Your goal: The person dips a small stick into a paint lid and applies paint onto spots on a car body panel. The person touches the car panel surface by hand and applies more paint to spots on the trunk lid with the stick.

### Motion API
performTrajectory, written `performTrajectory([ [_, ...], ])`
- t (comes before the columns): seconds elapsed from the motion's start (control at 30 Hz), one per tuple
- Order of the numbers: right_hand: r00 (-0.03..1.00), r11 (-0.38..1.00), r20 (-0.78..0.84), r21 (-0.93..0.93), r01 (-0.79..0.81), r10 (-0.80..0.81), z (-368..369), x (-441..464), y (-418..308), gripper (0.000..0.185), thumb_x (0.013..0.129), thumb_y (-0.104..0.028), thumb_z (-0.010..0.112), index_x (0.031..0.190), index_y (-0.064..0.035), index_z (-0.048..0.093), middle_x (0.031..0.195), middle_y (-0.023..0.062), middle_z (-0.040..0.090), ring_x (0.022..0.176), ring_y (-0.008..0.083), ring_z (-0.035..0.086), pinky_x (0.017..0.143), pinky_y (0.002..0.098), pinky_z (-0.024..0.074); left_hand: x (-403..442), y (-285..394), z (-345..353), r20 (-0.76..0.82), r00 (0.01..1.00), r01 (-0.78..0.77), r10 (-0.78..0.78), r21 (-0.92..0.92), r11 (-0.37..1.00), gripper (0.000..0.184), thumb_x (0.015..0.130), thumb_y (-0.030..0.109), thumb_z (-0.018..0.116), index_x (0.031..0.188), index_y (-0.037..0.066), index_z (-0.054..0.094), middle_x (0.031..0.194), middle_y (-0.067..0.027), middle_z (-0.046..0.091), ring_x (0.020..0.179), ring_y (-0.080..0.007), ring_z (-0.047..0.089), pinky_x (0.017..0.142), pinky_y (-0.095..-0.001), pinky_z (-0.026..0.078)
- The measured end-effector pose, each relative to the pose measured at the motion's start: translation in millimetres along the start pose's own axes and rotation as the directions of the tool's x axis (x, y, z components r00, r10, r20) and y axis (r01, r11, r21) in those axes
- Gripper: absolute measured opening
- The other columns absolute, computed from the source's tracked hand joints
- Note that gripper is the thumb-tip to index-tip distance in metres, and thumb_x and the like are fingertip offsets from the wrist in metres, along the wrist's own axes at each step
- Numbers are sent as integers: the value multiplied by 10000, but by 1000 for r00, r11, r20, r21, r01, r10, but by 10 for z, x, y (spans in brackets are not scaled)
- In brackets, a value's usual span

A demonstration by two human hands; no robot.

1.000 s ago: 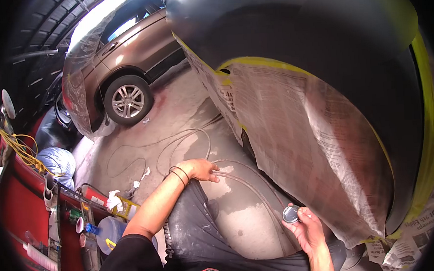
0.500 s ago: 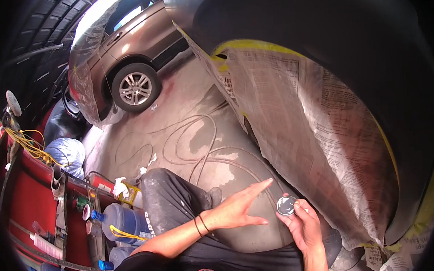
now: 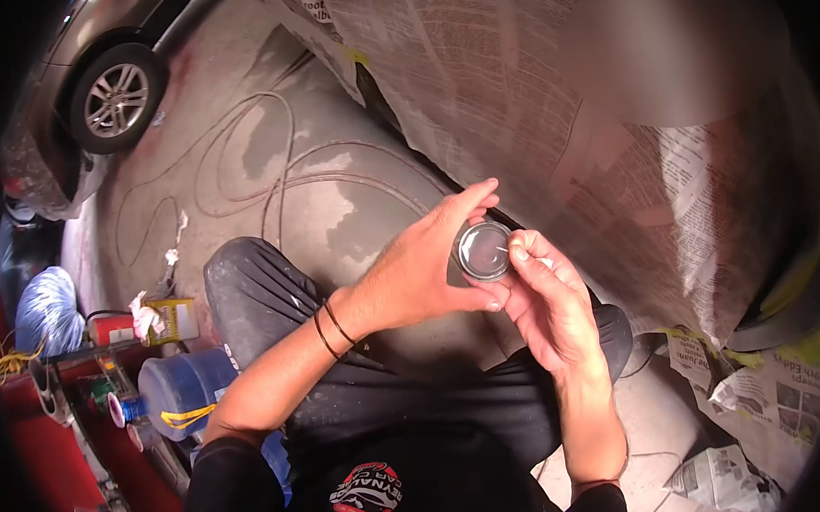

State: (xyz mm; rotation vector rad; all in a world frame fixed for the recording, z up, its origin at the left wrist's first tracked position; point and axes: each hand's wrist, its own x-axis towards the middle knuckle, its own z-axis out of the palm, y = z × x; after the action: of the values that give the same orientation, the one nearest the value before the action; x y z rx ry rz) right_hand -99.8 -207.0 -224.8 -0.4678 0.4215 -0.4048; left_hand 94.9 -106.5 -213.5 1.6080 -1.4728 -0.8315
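Note:
My right hand [image 3: 553,299] holds a small round container [image 3: 484,250], its thumb on the right rim and its fingers beneath. The container has a shiny rim, a dark inside and white glare; whether it is a lid or a shallow cup I cannot tell. Around its left side curves my left hand [image 3: 420,265], thumb below and fingers above, spread apart. Whether the left palm touches the rim is unclear. Both hands are over my lap, above dark trousers [image 3: 264,301] marked with pale dust.
Newspaper masking [image 3: 512,84] covers a large panel ahead and to the right. A hose [image 3: 285,174] loops over the concrete floor. At left are a car wheel [image 3: 116,100], a blue water jug [image 3: 189,383], a yellow can [image 3: 174,321] and a red cart [image 3: 48,433].
The view has tilted down and turned right. My left hand has moved from beside the round container to around its left side. The right hand still holds it.

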Motion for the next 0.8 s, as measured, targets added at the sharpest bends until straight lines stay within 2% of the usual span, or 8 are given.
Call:
performTrajectory([
  [0.07,999,1000,-32,-24,13,-14,21,32,-9,75,1165,-136,634,1205,-72,641,1179,32,680,1150,155,689,1052,393,610,62,-114,-32,-32,997,-63,63,-3,998,1066,769,317,1028,1644,34,488,1531,-180,660,1404,-336,659,1187,-453,532],
  [0.17,997,998,-53,-25,50,-52,59,94,13,88,1163,-141,638,1187,-57,646,1171,52,679,1137,176,691,997,387,627,159,-255,-122,16,978,-208,208,57,976,885,784,306,1017,1518,12,617,1447,-188,691,1339,-355,694,1124,-444,569],
  [0.37,996,993,-13,79,90,-89,-12,180,88,92,1151,-144,660,1180,-57,652,1192,64,673,1163,203,690,993,408,620,278,-374,-231,46,962,-267,268,-15,964,765,779,297,1011,1411,14,686,1340,-171,726,1222,-358,743,1048,-439,603],
  [0.47,991,994,-79,-12,110,-110,18,146,141,102,1138,-163,687,1176,-70,668,1272,73,681,1210,205,681,1036,425,607,265,-364,-253,52,972,-230,229,15,973,744,759,278,1014,1381,27,690,1305,-160,722,1196,-367,739,1022,-442,606],
  [0.53,949,952,-205,-240,190,-241,56,91,178,102,1128,-170,706,1169,-79,683,1336,79,682,1248,198,671,1065,425,593,249,-340,-269,34,970,-245,243,93,965,716,750,255,1012,1350,32,691,1272,-153,715,1170,-374,736,999,-450,606],
  [0.6,876,796,-216,-548,258,-432,33,76,205,92,1107,-144,738,1163,-77,707,1460,101,673,1274,179,665,1084,385,567,236,-339,-271,16,965,-261,261,155,953,696,741,238,1012,1325,37,691,1245,-148,708,1149,-379,732,981,-456,606],
  [0.7,819,549,-127,-797,252,-560,183,17,192,102,1089,-102,757,1169,-55,715,1440,100,703,1252,176,683,1045,337,563,226,-344,-293,17,962,-272,274,191,943,686,728,227,1015,1302,40,690,1223,-146,700,1128,-380,727,967,-462,605],
  [0.8,721,237,73,-917,319,-689,238,84,286,123,1053,-57,789,1150,-13,728,1187,85,802,1100,158,741,954,321,586,223,-326,-324,41,968,-252,249,173,952,695,716,231,1019,1300,40,694,1225,-146,702,1123,-378,728,962,-463,605],
])
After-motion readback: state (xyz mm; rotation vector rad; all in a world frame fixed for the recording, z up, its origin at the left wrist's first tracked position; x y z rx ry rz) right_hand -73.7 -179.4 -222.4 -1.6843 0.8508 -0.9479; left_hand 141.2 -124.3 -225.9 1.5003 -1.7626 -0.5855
